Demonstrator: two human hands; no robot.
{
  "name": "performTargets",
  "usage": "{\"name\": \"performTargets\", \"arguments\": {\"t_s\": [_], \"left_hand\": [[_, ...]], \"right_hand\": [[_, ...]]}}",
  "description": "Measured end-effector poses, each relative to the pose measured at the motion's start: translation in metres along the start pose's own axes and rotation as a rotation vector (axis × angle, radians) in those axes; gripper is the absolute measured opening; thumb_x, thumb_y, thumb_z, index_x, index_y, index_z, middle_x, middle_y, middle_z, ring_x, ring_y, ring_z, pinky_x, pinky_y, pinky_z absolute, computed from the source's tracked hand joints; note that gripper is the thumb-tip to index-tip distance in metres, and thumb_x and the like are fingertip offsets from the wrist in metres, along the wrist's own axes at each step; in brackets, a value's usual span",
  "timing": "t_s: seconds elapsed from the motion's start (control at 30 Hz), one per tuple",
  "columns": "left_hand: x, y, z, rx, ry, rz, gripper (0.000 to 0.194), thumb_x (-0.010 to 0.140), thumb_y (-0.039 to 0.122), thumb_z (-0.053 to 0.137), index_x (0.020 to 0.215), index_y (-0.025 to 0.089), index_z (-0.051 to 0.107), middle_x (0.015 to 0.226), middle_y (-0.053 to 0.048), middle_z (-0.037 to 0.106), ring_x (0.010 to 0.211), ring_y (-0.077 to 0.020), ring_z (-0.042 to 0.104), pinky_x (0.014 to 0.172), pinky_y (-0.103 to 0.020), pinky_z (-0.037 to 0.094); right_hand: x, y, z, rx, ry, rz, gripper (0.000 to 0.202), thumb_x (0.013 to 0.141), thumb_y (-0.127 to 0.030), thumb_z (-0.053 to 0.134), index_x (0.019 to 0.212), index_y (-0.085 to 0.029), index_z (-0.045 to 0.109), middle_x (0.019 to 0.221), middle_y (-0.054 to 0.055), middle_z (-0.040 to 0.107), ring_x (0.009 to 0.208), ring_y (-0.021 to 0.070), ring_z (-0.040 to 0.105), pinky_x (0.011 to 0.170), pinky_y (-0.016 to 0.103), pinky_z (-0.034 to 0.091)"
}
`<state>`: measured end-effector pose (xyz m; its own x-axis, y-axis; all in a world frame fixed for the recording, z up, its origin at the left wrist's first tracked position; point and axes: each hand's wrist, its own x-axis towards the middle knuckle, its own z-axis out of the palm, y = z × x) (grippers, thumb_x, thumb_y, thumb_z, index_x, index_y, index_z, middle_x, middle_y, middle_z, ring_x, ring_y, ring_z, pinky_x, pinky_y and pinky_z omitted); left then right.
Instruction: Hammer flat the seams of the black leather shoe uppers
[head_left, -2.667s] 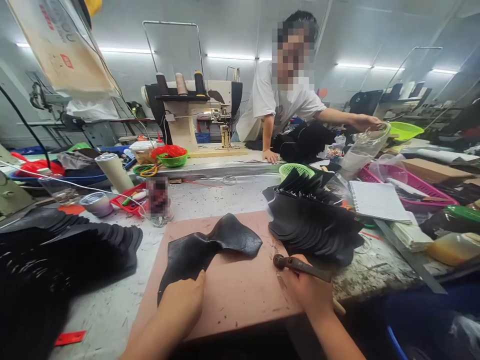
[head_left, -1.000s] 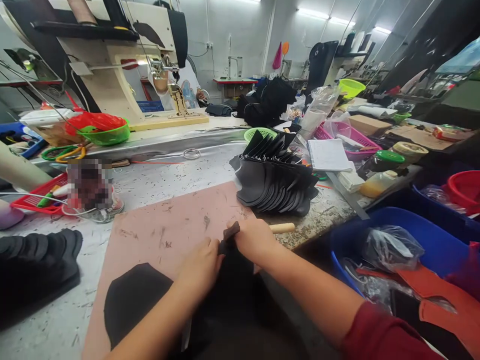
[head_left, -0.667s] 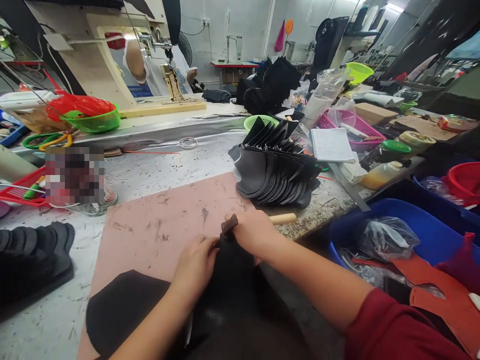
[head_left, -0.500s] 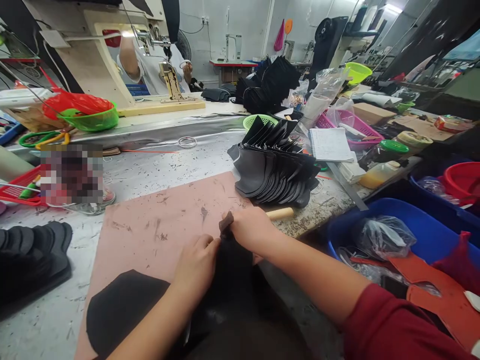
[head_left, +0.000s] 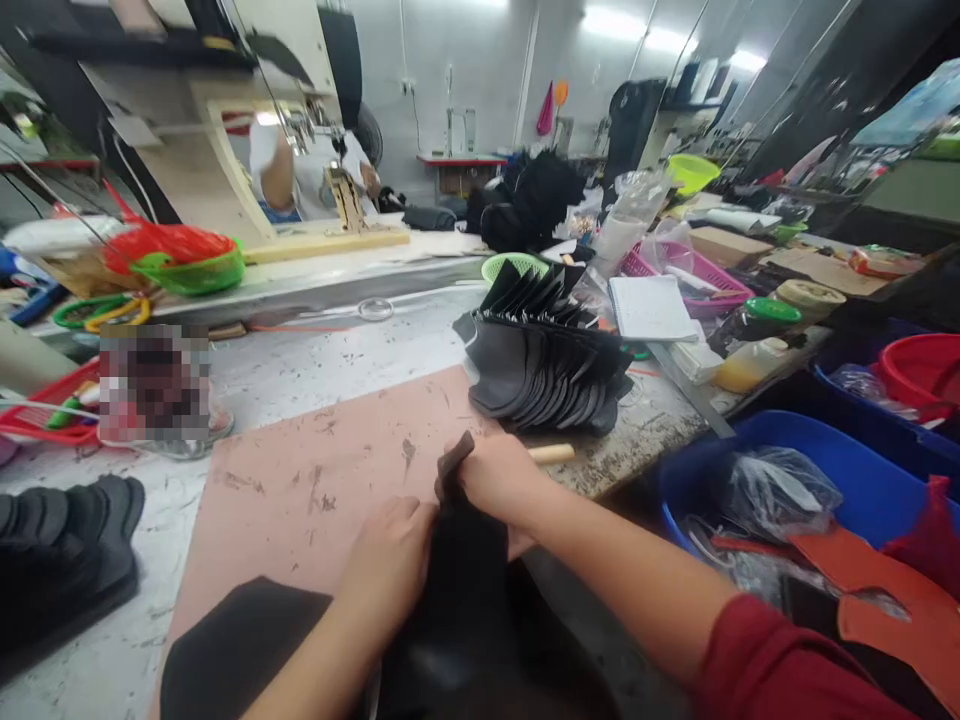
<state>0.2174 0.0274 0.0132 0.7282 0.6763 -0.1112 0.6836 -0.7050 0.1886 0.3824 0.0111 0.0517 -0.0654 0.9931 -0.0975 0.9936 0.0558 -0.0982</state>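
A black sheet of leather-like material (head_left: 469, 570) hangs over the near edge of the pink board (head_left: 285, 480), its top end folded up. My right hand (head_left: 495, 480) is closed on that folded end. Fingers curled, my left hand (head_left: 394, 545) grips the left edge of the same piece; its fingertips are partly hidden. Under my left forearm lies another flat black piece (head_left: 232, 640) on the board. Just beyond my right hand, a fanned stack of black cut pieces (head_left: 540, 370) rests on the table, with a light wooden handle (head_left: 551, 454) by it.
More stacked black pieces (head_left: 67, 550) lie at the left. A sewing machine (head_left: 232, 150) stands at the back left, a person (head_left: 300, 170) behind it. A notepad (head_left: 651, 308) and a metal ruler (head_left: 690, 390) lie to the right, above a blue tub (head_left: 787, 450).
The camera view has tilted up slightly, so the scene sits lower. Both hands keep their hold, and the folded end at my right hand stands up a little more.
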Motion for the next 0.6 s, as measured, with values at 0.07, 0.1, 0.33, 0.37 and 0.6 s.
{"name": "performTargets", "arguments": {"t_s": [0.07, 0.1, 0.33, 0.37, 0.6], "left_hand": [[-0.001, -0.002, -0.001, -0.003, -0.029, 0.006, 0.026, 0.085, 0.008, 0.040, 0.094, 0.018, 0.062, 0.087, -0.006, 0.061, 0.083, -0.0197, 0.055, 0.075, -0.033, 0.045], [-0.001, -0.004, -0.001, -0.004, -0.041, 0.013, 0.027, 0.084, 0.007, 0.041, 0.095, 0.019, 0.062, 0.088, -0.005, 0.061, 0.084, -0.0194, 0.056, 0.076, -0.032, 0.045], [-0.007, -0.011, 0.000, -0.038, -0.027, 0.023, 0.028, 0.084, 0.006, 0.041, 0.093, 0.020, 0.064, 0.087, -0.006, 0.062, 0.083, -0.0193, 0.057, 0.074, -0.032, 0.047], [-0.008, -0.012, 0.002, -0.035, -0.022, 0.035, 0.030, 0.082, 0.005, 0.043, 0.095, 0.021, 0.063, 0.087, -0.006, 0.062, 0.083, -0.0195, 0.057, 0.074, -0.032, 0.047], [-0.017, -0.019, 0.010, -0.049, 0.055, 0.055, 0.028, 0.082, 0.005, 0.042, 0.086, 0.020, 0.065, 0.081, -0.005, 0.062, 0.077, -0.0179, 0.058, 0.069, -0.029, 0.046]], "right_hand": [[0.002, -0.001, 0.001, -0.015, -0.016, 0.017, 0.023, 0.075, -0.013, 0.044, 0.081, -0.016, 0.066, 0.077, 0.008, 0.068, 0.073, 0.0206, 0.063, 0.055, 0.026, 0.040], [0.002, -0.002, 0.001, -0.022, -0.004, 0.018, 0.022, 0.074, -0.013, 0.045, 0.080, -0.016, 0.066, 0.076, 0.008, 0.068, 0.072, 0.0205, 0.063, 0.055, 0.026, 0.040], [-0.001, -0.016, -0.004, -0.033, -0.096, -0.018, 0.022, 0.073, -0.010, 0.047, 0.080, -0.016, 0.067, 0.079, 0.008, 0.069, 0.072, 0.0194, 0.063, 0.059, 0.026, 0.041], [-0.002, -0.018, -0.004, -0.036, -0.093, -0.002, 0.022, 0.074, -0.010, 0.046, 0.079, -0.016, 0.067, 0.078, 0.008, 0.069, 0.071, 0.0196, 0.063, 0.058, 0.026, 0.041], [-0.001, -0.024, 0.004, -0.049, -0.149, -0.024, 0.018, 0.073, -0.012, 0.050, 0.078, -0.017, 0.067, 0.077, 0.007, 0.069, 0.070, 0.0187, 0.063, 0.059, 0.026, 0.042]]}}
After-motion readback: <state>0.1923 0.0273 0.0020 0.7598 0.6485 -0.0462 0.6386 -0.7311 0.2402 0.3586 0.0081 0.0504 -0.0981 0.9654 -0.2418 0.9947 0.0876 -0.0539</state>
